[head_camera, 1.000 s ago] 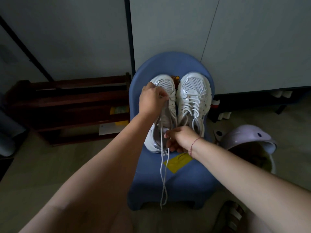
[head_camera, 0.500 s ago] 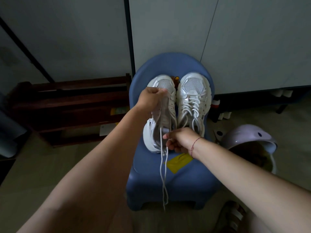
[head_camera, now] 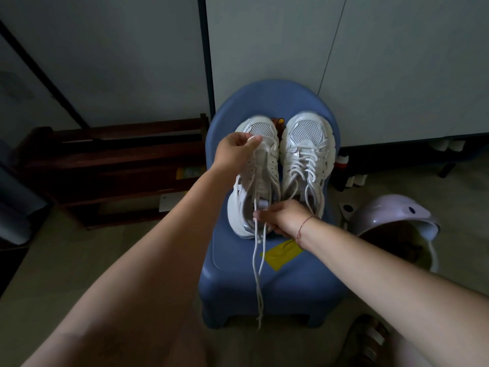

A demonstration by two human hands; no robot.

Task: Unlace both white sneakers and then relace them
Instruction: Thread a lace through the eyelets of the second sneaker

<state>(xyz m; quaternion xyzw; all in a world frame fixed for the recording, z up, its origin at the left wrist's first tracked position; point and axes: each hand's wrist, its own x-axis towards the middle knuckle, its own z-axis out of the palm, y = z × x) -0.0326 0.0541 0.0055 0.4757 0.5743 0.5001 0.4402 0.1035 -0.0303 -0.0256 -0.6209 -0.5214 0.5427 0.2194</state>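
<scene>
One head-worn wide-angle camera looks forward and down, close over the blue chair (head_camera: 304,292).

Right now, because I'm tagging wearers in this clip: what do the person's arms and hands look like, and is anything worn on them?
The left arm and right arm are bare, with no sleeves in view. The left hand and right hand wear no gloves, and no rings show. The only thing worn is a thin red string bracelet round the right wrist.

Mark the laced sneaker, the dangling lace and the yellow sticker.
laced sneaker (head_camera: 304,165), head view, on its crossed laces.
dangling lace (head_camera: 258,300), head view, on the hanging strands near their ends.
yellow sticker (head_camera: 280,254), head view, at its middle.
</scene>
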